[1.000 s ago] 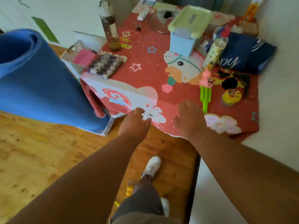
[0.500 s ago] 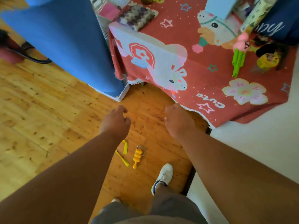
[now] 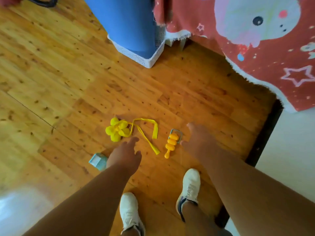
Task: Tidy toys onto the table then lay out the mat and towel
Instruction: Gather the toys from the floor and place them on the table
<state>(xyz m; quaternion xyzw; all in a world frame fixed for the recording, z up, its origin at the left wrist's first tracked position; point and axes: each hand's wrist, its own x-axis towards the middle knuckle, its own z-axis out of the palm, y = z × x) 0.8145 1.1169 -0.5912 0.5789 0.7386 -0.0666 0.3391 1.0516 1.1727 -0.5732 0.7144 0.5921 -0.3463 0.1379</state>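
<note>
On the wooden floor lie a yellow flower toy (image 3: 117, 129) with a long yellow ribbon (image 3: 146, 132), an orange bumpy toy (image 3: 171, 143) on a small grey frame, and a small teal box (image 3: 98, 161). My left hand (image 3: 125, 155) hovers just below the flower, its fingers relaxed, and partly covers the teal box. Just right of the orange toy, my right hand (image 3: 197, 138) reaches down with its fingers spread. Neither hand holds anything. The rolled blue mat (image 3: 126, 23) stands upright in a white basket (image 3: 144, 56).
The red cartoon cloth (image 3: 265, 53) hangs over the table's edge at the top right. My two white shoes (image 3: 190, 184) stand on the floor below the toys. A dark strip (image 3: 262, 138) borders a white surface on the right.
My view has dropped from the table top to the floor. Both hands have come off the table edge and moved down near the toys on the floor.
</note>
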